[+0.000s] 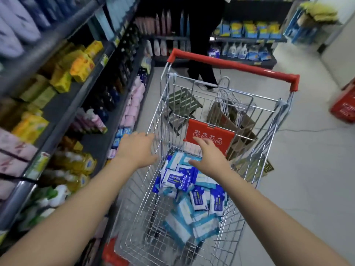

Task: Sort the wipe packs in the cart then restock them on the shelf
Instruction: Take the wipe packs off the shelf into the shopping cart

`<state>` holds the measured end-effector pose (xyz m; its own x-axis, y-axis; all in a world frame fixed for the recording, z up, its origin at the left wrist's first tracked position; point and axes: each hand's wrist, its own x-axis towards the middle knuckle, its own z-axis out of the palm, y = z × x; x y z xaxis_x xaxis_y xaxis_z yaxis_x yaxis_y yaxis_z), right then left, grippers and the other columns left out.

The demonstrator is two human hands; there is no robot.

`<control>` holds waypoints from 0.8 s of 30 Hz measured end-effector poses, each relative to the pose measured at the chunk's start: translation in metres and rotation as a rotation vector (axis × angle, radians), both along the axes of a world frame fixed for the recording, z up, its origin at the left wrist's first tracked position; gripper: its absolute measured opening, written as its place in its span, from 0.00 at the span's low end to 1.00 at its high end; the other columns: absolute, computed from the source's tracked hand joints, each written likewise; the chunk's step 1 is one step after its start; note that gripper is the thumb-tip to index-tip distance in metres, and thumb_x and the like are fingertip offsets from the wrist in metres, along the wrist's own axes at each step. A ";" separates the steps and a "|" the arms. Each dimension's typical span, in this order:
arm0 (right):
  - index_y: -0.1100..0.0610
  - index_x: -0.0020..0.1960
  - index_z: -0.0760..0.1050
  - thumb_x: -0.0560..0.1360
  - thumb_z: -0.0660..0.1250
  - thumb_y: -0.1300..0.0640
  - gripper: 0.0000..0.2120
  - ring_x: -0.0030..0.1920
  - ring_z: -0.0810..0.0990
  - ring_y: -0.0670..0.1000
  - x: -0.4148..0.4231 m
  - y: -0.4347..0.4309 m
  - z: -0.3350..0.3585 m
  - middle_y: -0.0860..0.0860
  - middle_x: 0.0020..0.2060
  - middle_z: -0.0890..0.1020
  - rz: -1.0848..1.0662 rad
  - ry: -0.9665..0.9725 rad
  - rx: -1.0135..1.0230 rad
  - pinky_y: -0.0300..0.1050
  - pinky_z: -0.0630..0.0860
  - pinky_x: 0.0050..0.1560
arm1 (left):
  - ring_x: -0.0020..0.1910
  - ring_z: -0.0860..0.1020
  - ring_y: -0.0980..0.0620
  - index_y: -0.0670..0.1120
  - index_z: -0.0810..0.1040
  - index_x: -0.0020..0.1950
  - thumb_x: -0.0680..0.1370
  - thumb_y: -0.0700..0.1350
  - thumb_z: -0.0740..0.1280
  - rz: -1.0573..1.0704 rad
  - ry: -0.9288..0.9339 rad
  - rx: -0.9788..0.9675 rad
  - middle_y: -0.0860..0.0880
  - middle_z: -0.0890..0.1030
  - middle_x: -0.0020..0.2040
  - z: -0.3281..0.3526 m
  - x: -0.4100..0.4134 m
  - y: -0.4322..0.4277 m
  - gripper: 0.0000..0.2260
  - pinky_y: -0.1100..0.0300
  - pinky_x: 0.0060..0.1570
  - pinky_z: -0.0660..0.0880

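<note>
A wire shopping cart (153,120) with a red handle (234,65) stands in the aisle in front of me. Several blue and white wipe packs (178,179) lie in a loose heap on its floor. My left hand (138,148) reaches out over the cart's left rim, fingers straight and relaxed, holding nothing. My right hand (209,156) hovers above the far end of the heap, fingers spread, palm down, also holding nothing. The shelf (63,110) runs along my left.
The left shelf holds yellow, pink and bottled goods. A person's legs (201,70) stand beyond the cart. A green folding stool (182,104) and a cardboard box (230,123) with wire hangers sit behind the cart. A red basket (343,108) is on the floor at right.
</note>
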<state>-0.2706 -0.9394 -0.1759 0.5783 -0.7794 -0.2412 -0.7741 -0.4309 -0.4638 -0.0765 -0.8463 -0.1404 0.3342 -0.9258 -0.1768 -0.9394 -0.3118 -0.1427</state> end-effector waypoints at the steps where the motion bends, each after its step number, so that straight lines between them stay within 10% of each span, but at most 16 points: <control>1: 0.48 0.76 0.55 0.72 0.71 0.48 0.38 0.68 0.69 0.57 0.016 0.009 0.015 0.54 0.73 0.62 0.054 -0.030 -0.028 0.52 0.69 0.67 | 0.63 0.73 0.46 0.51 0.66 0.70 0.72 0.62 0.64 0.029 -0.001 -0.015 0.48 0.74 0.64 0.008 0.007 0.014 0.29 0.52 0.59 0.69; 12: 0.48 0.76 0.53 0.73 0.69 0.56 0.37 0.59 0.75 0.59 0.222 0.267 0.157 0.55 0.67 0.68 0.715 -0.236 -0.238 0.49 0.74 0.50 | 0.57 0.77 0.43 0.50 0.73 0.59 0.72 0.63 0.64 0.557 -0.117 -0.183 0.47 0.78 0.59 0.124 0.111 0.343 0.22 0.52 0.52 0.72; 24: 0.51 0.75 0.58 0.73 0.70 0.52 0.34 0.67 0.69 0.55 0.345 0.646 0.175 0.54 0.68 0.70 1.172 -0.409 0.055 0.45 0.67 0.64 | 0.56 0.74 0.42 0.45 0.74 0.59 0.72 0.54 0.68 1.291 -0.202 -0.555 0.45 0.76 0.58 0.145 0.142 0.760 0.19 0.51 0.52 0.72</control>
